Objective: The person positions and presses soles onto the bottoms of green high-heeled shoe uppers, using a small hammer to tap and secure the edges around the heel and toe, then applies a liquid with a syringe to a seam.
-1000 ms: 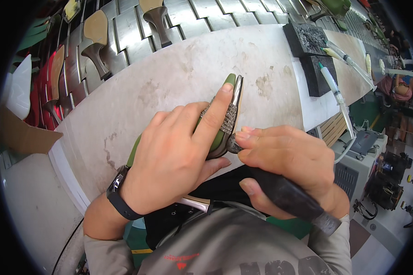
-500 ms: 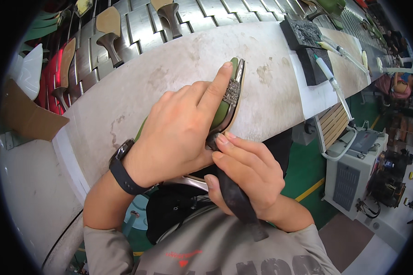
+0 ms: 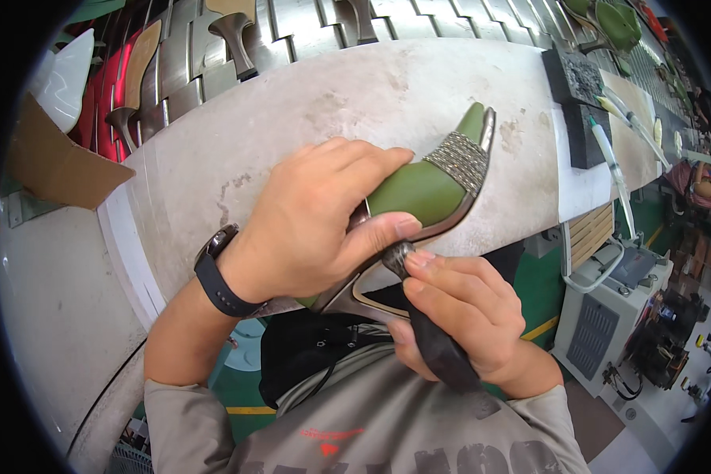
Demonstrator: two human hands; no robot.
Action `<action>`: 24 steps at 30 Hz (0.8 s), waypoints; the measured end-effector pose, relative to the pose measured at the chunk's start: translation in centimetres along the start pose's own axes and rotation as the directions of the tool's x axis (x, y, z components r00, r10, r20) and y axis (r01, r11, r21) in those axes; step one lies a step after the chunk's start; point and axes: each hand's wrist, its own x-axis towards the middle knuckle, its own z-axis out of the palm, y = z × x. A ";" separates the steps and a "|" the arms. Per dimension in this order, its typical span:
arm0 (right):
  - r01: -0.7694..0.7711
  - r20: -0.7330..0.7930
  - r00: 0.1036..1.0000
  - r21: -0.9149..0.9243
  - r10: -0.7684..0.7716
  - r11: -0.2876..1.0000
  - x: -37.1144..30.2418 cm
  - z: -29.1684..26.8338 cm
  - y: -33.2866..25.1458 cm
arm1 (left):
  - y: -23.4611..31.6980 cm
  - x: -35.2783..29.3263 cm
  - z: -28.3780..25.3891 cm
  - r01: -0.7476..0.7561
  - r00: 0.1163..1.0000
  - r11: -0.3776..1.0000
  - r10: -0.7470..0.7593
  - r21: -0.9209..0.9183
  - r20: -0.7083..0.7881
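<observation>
A green pointed shoe [image 3: 417, 193] with a glittering stone band [image 3: 458, 162] near its toe and a dark metallic sole edge lies over the worktable's near edge, its toe pointing away to the right. My left hand [image 3: 308, 213] is wrapped over its rear part, thumb pressed along the side. In my right hand [image 3: 470, 312] is a dark, strap-like tool [image 3: 434, 340] with a rounded, shiny end. That end meets the sole edge just below my left thumb; whether it touches is hard to tell. Part of the shoe's heel end is hidden under my left hand.
Beyond the pale worktable [image 3: 292, 118] runs a slatted metal conveyor [image 3: 308, 35] carrying tan soles with dark heels [image 3: 233, 39]. Black foam blocks [image 3: 581, 103] and syringe-like tubes [image 3: 608, 154] sit at the right. A cardboard flap [image 3: 67, 158] stands left; a grey machine [image 3: 608, 308] is at right.
My left hand has slid back and its index finger has left the band, baring more green upper. The shoe has shifted right in view, and the dark tool has followed along the sole edge.
</observation>
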 end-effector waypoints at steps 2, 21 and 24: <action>-0.029 0.030 0.999 0.072 0.027 0.997 0.1 0.3 0.1 | -0.2 -0.1 0.1 -0.027 0.999 1.000 0.027 0.016 -0.025; -0.025 0.053 0.998 0.071 0.021 0.997 -0.8 0.5 -0.8 | -0.2 -0.7 0.3 -0.030 0.996 0.999 0.028 -0.024 -0.084; -0.037 -0.039 0.999 -0.090 0.034 0.995 -1.7 0.9 -0.9 | -0.1 -0.6 0.4 -0.031 0.997 0.999 0.029 -0.027 -0.072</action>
